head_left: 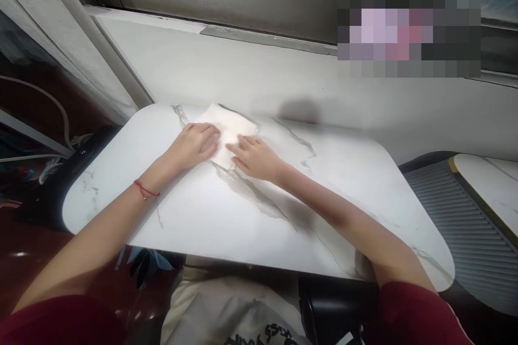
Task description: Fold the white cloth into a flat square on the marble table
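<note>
A white square sheet (231,118), soft like a folded napkin or cloth, lies flat on the white marble-patterned table (170,226), near its far edge. My left hand (198,144) rests on the sheet's left side with fingers slightly bent and the thumb apart. On the sheet's lower right lies my right hand (254,156), its fingers spread and pointing left. Both hands touch the sheet from above, and a small gap separates them. Whether any fingertip pinches the sheet cannot be made out. A red string bracelet (145,190) circles my left wrist.
A white wall panel (210,70) runs along the table's far side, beneath a ledge (267,38) and a window. At the right are a grey ribbed surface (465,215) and another white tabletop (489,178). White cables (56,97) hang at the left.
</note>
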{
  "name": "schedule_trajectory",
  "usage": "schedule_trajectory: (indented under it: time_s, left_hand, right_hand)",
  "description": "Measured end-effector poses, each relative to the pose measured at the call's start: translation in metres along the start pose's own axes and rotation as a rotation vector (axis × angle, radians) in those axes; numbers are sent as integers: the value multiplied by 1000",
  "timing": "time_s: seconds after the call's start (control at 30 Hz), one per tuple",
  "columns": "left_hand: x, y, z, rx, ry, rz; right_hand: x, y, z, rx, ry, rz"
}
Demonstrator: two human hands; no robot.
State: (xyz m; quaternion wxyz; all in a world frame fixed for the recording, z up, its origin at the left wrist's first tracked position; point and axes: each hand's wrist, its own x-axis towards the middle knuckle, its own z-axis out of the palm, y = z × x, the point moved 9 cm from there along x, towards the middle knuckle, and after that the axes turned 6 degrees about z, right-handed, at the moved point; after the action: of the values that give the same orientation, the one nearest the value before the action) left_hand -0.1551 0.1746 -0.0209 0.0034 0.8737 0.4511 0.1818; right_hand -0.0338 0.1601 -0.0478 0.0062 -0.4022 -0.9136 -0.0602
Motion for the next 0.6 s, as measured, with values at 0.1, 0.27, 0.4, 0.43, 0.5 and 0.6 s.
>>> schedule_trajectory:
  time_s: [0.1, 0.27, 0.4, 0.43, 0.5, 0.6]
  left_hand:
    - [-1, -8, -1, -8, -9, -60]
    - [-6, -36, -5, -4, -18, -185]
    - [-13, -66, -22, 84, 12, -363]
    - [-15, -73, -28, 96, 22, -414]
    - [-21, -85, -39, 99, 35, -498]
    - [-30, -100, -45, 28, -39, -589]
  right_hand:
    - [14, -4, -5, 39, -42, 11]
    - [43, -24, -7, 36, -49, 16]
    - [59, -41, -5, 57, 5, -25]
    - [60, -47, -5, 70, 25, -56]
    - [58, -59, -6, 97, 53, -126]
    - [47, -81, -8, 124, 50, -232]
